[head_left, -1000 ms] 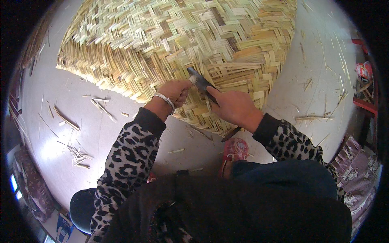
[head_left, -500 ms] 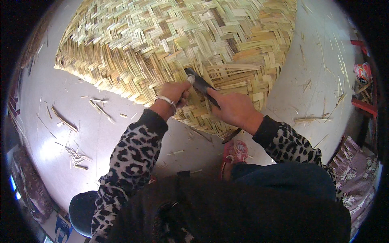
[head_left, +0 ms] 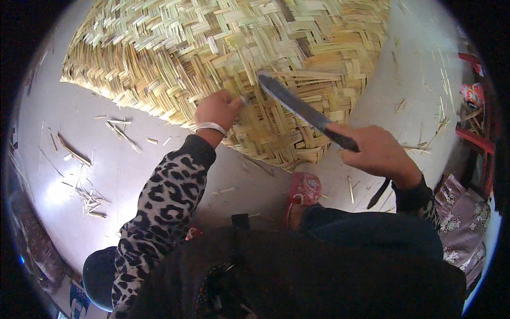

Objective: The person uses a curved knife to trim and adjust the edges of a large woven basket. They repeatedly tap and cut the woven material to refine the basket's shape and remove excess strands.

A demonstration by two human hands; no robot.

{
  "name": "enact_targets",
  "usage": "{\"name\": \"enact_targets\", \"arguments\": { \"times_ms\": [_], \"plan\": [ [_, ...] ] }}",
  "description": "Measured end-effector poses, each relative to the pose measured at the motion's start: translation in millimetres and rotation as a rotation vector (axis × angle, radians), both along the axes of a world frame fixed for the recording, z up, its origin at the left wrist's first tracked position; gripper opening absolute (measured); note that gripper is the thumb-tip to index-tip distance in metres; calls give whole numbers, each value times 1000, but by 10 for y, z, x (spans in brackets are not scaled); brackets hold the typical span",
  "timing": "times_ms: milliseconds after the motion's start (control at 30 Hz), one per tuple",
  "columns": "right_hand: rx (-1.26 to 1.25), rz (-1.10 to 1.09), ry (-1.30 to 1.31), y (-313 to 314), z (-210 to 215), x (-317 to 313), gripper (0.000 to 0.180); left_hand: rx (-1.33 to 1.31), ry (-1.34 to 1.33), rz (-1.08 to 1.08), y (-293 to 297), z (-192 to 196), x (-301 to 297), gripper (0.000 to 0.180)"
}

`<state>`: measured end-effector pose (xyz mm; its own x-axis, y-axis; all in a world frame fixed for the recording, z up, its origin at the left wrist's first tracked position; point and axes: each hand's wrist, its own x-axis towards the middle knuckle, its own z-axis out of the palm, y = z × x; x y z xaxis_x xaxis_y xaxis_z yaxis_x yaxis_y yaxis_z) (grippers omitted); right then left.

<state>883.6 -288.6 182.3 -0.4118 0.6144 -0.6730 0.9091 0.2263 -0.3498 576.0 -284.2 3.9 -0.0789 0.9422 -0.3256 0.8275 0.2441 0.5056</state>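
A large woven mat [head_left: 175, 64] of flat yellow-green strips spreads before me, its corner pointing toward my feet. My left hand [head_left: 215, 111], with a silvery bangle at the wrist, is closed at the mat's near-left side. Something small and white shows at its fingertips; what the fingers hold is hidden. My right hand [head_left: 380, 151] grips a long dark knife [head_left: 295, 103] and is right of the mat's corner. The blade slants up and left over the weave, its tip right of my left hand. The tool's dark, curved tail end sticks out below my right hand.
Cut strip scraps [head_left: 90, 202] litter the pale floor [head_left: 175, 159] on both sides. A red slipper [head_left: 305, 189] on my foot is just below the mat's corner. At the right stand a red frame [head_left: 475, 139] and a patterned cloth [head_left: 462, 212].
My right hand has drawn the knife away to the right and toward me, off the spot by my left hand. The left hand has shifted slightly left and up.
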Motion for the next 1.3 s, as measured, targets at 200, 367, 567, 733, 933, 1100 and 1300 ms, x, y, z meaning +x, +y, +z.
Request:
{"name": "enact_targets", "arguments": {
  "times_ms": [200, 367, 567, 733, 933, 1100, 1300],
  "plan": [
    [-122, -521, 424, -85, -168, -31, 57, 72, -413, 115, -40, 88, 288, 36],
    [-301, -522, 452, -169, -330, -40, 57, -332, -886, 231, 88, 154, 364, 24],
    [-259, -536, 538, -275, -463, -8, 57, -480, -960, 362, 145, 16, 370, 18],
    [-282, -602, 565, -304, -461, -5, 58, -527, -1141, 443, 187, -243, 344, 14],
    [-219, -569, 615, -319, -440, -74, 60, -498, -1125, 349, 217, -8, 432, 15],
    [-133, -578, 642, -286, -292, -72, 62, -368, -903, 188, 88, 380, 583, 20],
    [-274, -604, 752, -257, -243, -43, 64, -233, -678, 255, 2, 342, 415, 24]
  ]
}}
